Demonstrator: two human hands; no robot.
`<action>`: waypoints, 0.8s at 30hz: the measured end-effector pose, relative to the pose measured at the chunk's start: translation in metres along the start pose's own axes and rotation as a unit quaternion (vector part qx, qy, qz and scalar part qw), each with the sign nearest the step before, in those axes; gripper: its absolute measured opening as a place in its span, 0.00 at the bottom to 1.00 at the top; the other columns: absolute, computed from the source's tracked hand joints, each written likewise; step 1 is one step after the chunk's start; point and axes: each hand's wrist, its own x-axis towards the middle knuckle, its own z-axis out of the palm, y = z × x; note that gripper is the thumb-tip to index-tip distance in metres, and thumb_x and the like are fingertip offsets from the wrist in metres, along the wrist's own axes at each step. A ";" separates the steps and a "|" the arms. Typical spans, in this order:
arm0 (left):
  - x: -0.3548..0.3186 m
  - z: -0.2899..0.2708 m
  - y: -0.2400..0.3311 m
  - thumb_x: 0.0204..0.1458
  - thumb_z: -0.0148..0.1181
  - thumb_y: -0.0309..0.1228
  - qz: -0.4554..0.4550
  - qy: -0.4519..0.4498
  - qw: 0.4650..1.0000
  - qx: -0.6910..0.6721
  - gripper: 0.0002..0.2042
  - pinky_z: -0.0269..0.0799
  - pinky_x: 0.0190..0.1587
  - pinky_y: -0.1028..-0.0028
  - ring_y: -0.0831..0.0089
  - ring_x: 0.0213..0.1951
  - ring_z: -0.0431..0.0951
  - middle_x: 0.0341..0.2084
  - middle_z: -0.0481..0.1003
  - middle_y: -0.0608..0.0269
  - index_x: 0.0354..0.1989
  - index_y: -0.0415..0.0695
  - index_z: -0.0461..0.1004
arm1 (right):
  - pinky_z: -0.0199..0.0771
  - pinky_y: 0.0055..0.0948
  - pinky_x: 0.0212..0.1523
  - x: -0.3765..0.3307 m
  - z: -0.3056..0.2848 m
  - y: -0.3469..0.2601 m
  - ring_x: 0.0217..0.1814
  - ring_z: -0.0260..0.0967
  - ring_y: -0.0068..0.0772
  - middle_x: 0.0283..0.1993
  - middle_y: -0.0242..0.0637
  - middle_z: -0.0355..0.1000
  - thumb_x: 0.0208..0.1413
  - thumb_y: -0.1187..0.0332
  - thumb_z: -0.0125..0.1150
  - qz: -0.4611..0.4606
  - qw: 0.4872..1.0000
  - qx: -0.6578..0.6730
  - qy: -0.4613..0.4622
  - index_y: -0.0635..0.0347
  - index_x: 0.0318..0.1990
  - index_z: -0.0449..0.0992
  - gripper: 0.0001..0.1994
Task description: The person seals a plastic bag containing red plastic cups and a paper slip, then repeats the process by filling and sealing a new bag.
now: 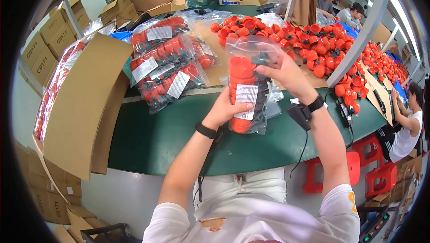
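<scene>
A clear plastic bag point(242, 124) with a white printed label stands upright over the table's front. Stacked red plastic cups with dark fittings fill it. My left hand point(225, 107) wraps round its lower left side, thumb across the front by the label. At the bag's upper right, my right hand point(289, 73) is closed on a dark plastic fitting point(263, 58) near the mouth. Whether that fitting is inside the film or above it, I cannot tell. Some right fingers are hidden behind the bag.
Filled, labelled bags point(168, 61) lie stacked at left on the green table point(179, 140). Beside them stands an open cardboard carton point(85, 108). Loose red cups point(318, 48) heap at back right, near a grey post point(365, 32). Other people work across and at right.
</scene>
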 end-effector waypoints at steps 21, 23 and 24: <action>-0.003 0.002 -0.011 0.47 0.75 0.24 -0.016 -0.019 0.998 -0.051 0.36 0.74 0.57 0.67 0.73 0.53 0.77 0.54 0.75 0.63 0.65 0.41 0.63 | 0.76 0.26 0.53 -0.012 -0.006 0.004 0.51 0.72 0.19 0.48 0.29 0.77 0.52 0.70 0.76 -0.048 0.992 -0.113 0.033 0.62 0.58 0.74 0.26; -0.001 0.003 -0.011 0.47 0.74 0.24 -0.016 -0.027 0.999 -0.044 0.36 0.74 0.57 0.67 0.73 0.53 0.77 0.54 0.75 0.63 0.65 0.41 0.63 | 0.73 0.26 0.53 -0.013 -0.009 0.007 0.49 0.72 0.19 0.47 0.28 0.76 0.53 0.67 0.76 -0.082 0.987 -0.136 0.027 0.62 0.54 0.75 0.23; -0.001 0.003 -0.012 0.46 0.75 0.24 -0.008 -0.017 0.999 -0.035 0.37 0.74 0.58 0.67 0.72 0.53 0.77 0.55 0.74 0.63 0.66 0.41 0.62 | 0.73 0.26 0.53 -0.011 -0.007 0.007 0.49 0.72 0.19 0.47 0.28 0.76 0.53 0.67 0.76 -0.082 0.987 -0.135 0.026 0.62 0.54 0.75 0.23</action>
